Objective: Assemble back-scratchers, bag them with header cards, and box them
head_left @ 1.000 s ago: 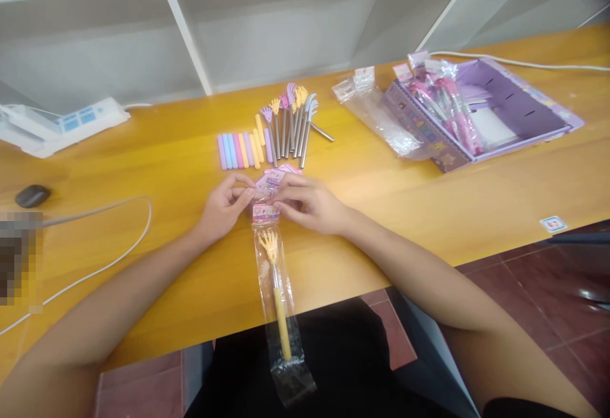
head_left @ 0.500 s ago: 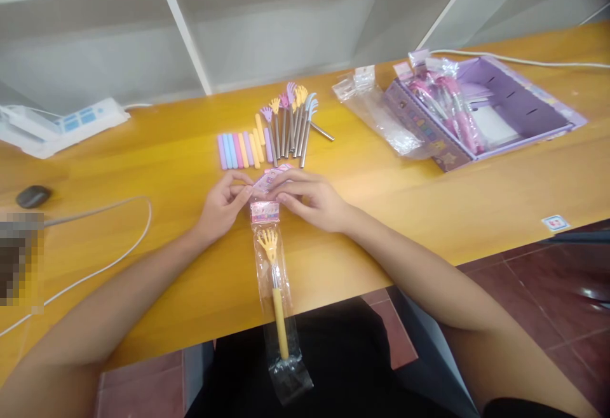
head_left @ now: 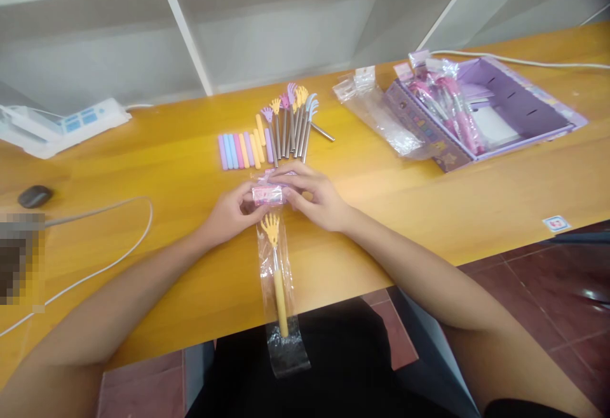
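Observation:
A clear plastic bag [head_left: 289, 265] with a pink printed header [head_left: 267, 195] lies in front of me, its lower end past the table edge. Inside it is a yellow back scratcher [head_left: 278, 288] with a hand-shaped head and a metal stem. My left hand [head_left: 233, 215] pinches the header's left side. At the right side, my right hand [head_left: 317, 199] grips the header between thumb and fingers. Partly covered by my right fingers, more pink and purple printed card sits behind the header. Beyond my hands lie several loose hand-shaped scratcher heads on metal rods [head_left: 291, 126] and several coloured handles [head_left: 241, 150].
At the back right, a purple box [head_left: 524, 103] holds bagged pink items [head_left: 452, 110], with clear bags [head_left: 376, 110] beside it. A power strip [head_left: 76, 127], a black mouse [head_left: 34, 197] and a white cable [head_left: 143, 240] are on the left of the table [head_left: 429, 215].
The bag with the back scratcher has moved up and away from me, its header now between both hands. My left hand has shifted slightly right and its fingers have closed in on the header.

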`<state>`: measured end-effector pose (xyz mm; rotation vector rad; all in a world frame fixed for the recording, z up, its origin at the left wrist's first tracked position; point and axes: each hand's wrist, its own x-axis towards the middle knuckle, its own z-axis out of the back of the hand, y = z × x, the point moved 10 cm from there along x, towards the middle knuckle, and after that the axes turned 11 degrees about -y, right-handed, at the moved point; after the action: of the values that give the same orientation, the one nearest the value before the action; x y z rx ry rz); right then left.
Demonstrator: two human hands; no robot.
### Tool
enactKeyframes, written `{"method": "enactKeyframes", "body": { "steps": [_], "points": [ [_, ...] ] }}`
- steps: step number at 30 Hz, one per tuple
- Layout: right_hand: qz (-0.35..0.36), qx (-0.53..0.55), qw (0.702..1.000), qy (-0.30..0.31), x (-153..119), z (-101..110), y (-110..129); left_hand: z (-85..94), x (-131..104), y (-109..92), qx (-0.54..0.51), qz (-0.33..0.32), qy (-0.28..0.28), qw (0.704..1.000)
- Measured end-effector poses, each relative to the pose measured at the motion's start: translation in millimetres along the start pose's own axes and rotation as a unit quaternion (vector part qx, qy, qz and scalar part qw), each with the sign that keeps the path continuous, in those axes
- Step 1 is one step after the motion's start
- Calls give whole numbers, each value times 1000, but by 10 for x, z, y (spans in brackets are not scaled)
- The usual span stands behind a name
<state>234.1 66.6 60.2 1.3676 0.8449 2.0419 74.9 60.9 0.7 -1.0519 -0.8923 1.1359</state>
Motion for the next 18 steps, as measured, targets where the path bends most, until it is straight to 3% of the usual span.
{"method": "enactKeyframes", "body": {
  "steps": [11,18],
  "points": [
    [56,-14,997,46,-2,-41,174,-53,-12,69,7,-6,38,999],
    [32,-9,996,87,-49,-126,153,-42,-10,59,12,-8,43,999]
  ]
}}
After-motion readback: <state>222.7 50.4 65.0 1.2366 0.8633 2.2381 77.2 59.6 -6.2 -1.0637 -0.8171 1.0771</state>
